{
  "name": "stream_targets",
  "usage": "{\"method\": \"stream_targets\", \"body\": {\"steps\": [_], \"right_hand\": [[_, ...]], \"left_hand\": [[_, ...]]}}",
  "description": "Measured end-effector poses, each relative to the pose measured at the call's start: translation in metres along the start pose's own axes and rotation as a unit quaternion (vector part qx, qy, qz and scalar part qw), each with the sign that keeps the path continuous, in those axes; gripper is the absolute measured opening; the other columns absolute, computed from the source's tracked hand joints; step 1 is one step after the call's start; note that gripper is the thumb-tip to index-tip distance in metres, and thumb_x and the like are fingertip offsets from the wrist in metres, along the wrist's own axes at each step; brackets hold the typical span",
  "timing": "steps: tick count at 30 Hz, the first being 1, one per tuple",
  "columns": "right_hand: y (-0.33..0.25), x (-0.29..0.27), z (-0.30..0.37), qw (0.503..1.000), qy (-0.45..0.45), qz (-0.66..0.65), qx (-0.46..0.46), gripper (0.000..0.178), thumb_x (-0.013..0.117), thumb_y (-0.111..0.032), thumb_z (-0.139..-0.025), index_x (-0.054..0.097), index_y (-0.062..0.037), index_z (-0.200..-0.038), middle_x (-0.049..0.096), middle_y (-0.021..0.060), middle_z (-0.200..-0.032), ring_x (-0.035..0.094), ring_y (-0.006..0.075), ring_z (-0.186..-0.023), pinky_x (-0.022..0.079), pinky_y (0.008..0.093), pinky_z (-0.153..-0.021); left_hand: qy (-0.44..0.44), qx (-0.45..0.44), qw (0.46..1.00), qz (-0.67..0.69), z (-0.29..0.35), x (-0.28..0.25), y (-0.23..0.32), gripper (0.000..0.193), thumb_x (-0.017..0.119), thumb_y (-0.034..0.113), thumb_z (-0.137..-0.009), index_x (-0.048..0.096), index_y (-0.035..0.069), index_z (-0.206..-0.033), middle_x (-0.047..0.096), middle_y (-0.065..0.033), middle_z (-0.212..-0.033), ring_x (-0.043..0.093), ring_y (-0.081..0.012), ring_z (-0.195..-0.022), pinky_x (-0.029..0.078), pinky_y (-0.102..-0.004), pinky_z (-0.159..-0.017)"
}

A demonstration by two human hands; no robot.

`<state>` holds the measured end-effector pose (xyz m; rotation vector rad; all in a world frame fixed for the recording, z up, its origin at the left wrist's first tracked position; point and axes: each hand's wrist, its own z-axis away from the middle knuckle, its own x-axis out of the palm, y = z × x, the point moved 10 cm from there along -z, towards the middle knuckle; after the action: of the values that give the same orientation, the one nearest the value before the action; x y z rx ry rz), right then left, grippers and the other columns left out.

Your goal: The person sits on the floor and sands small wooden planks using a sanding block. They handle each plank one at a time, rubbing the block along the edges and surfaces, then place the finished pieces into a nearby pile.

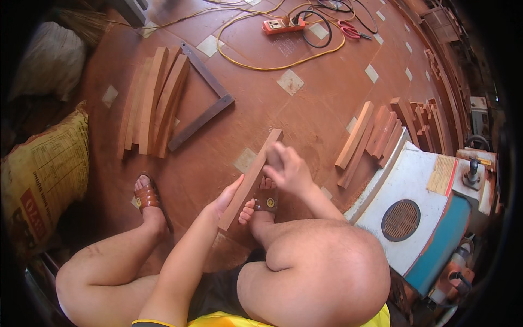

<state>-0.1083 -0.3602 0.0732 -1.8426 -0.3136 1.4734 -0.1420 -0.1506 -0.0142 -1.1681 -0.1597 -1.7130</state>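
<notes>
A straight reddish-brown wooden bar [248, 188] slants up and away in front of me, between my knees. My left hand [231, 199] grips its nearer half from below, thumb along the left side and fingertips curling out on the right. Near the far end, my right hand [293, 169] is against the bar's right side, somewhat blurred. Under its fingers shows a small dark brownish pad [275, 159], pressed to the wood; its exact kind is hard to tell.
Cut wooden pieces [158, 103] lie left, beside a dark L-shaped wooden frame [220, 101]. More wooden strips [357, 136] lie right, by a white and teal machine [400, 180]. Farther off are an orange power strip [283, 25], cables and red-handled scissors [351, 30]. A yellow sack [46, 174] stands left.
</notes>
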Motion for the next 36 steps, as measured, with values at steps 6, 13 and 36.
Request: {"method": "stream_targets", "body": {"steps": [6, 13, 36], "right_hand": [[-0.061, 0.013, 0.015, 0.978, -0.087, -0.032, -0.189, 0.053, 0.082, -0.027, -0.088, 0.061, -0.02, -0.137, 0.066, 0.0144, -0.102, 0.073, 0.0348, -0.08, 0.061, 0.0437, -0.066], [-0.062, 0.017, 0.018, 0.983, -0.118, -0.095, -0.103, 0.049, 0.08, -0.026, -0.09, 0.064, -0.0211, -0.136, 0.067, 0.0165, -0.104, 0.074, 0.0393, -0.085, 0.063, 0.0477, -0.07], [0.047, -0.073, 0.001, 0.986, 0.097, -0.086, 0.106, 0.071, 0.081, -0.023, -0.089, 0.057, -0.0146, -0.155, 0.074, 0.0228, -0.123, 0.075, 0.0355, -0.111, 0.059, 0.0409, -0.096]], "left_hand": [[0.007, 0.017, 1.0, -0.021, 0.003, -0.005, -0.002, 0.091, 0.039, 0.099, -0.089, 0.052, 0.011, -0.074, 0.045, -0.0017, -0.064, 0.042, -0.0157, -0.053, 0.034, -0.0294, -0.05], [0.047, 0.053, 0.997, -0.043, 0.006, -0.001, 0.007, 0.091, 0.036, 0.099, -0.09, 0.052, 0.011, -0.074, 0.045, -0.0016, -0.064, 0.042, -0.0145, -0.052, 0.035, -0.0288, -0.049], [0.383, 0.352, 0.664, -0.537, 0.079, 0.064, 0.089, 0.075, 0.073, 0.069, -0.094, 0.077, -0.006, -0.093, 0.072, -0.0126, -0.078, 0.065, -0.0161, -0.074, 0.052, -0.0353, -0.067]]}}
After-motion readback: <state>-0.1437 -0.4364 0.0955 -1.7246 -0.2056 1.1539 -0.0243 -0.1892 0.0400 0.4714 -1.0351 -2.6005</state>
